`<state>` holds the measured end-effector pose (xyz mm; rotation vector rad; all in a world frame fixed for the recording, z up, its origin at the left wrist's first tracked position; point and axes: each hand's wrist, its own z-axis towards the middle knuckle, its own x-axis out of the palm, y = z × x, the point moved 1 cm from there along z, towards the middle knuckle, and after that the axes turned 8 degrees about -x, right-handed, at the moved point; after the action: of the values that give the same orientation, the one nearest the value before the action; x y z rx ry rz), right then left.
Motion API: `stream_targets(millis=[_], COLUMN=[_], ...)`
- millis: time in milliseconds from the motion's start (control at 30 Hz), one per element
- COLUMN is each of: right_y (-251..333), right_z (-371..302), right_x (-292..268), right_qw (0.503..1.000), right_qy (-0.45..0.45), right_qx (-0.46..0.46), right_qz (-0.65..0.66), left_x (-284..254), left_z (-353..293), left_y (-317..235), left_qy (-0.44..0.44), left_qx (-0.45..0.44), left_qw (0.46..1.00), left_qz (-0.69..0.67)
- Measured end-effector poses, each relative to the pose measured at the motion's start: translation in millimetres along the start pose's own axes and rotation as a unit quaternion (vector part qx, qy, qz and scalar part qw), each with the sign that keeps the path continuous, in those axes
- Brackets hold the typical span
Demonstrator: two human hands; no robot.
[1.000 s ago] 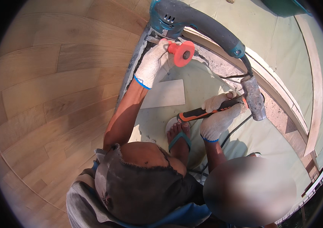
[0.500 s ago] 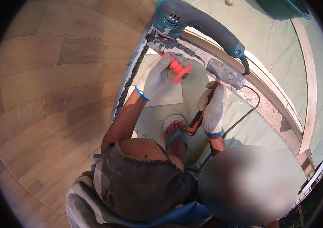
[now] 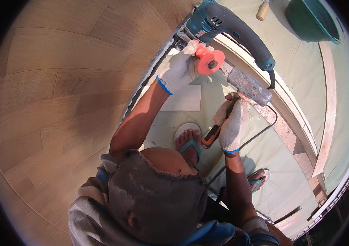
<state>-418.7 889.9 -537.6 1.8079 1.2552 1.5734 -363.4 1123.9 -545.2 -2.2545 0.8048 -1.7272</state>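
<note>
On the near side of the power tool [image 3: 246, 39], a red-guarded chisel [image 3: 204, 62] is held by the left hand [image 3: 180, 67] and a hammer [image 3: 250, 87] by the right hand [image 3: 232, 125], chiselling apparently being in progress, with steady aim called for.

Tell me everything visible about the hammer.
The hammer has a blocky, scuffed grey head that looks like metal and a black-and-orange handle, partly hidden by the gloved right hand's grip around it. It is held slanted, head toward the picture's upper right, above the pale floor covering; nothing else visibly touches it.
</note>
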Motion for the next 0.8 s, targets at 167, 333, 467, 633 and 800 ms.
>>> stream_targets(millis=[167,333,467,633,800], right_y=[7,11,0,-21,-47], right_z=[6,15,26,27,19], right_x=[-4,3,-8,-22,-28], right_qw=[0.986,0.947,0.911,0.873,0.859], right_qy=[0.006,0.043,0.083,0.137,0.174], right_qx=[0.014,0.032,0.085,0.137,0.093], right_qz=[-0.165,-0.315,-0.395,-0.448,-0.473], left_x=[-22,-31,-55,-41,-51], left_z=[-13,-29,-46,-72,-84], left_y=[34,58,62,55,53], left_qy=[-0.094,-0.175,-0.256,-0.368,-0.394], left_qx=[0.006,-0.020,-0.044,-0.071,-0.111], left_qw=[0.995,0.984,0.966,0.908,0.871], left_qz=[-0.026,-0.042,-0.010,0.189,0.273])
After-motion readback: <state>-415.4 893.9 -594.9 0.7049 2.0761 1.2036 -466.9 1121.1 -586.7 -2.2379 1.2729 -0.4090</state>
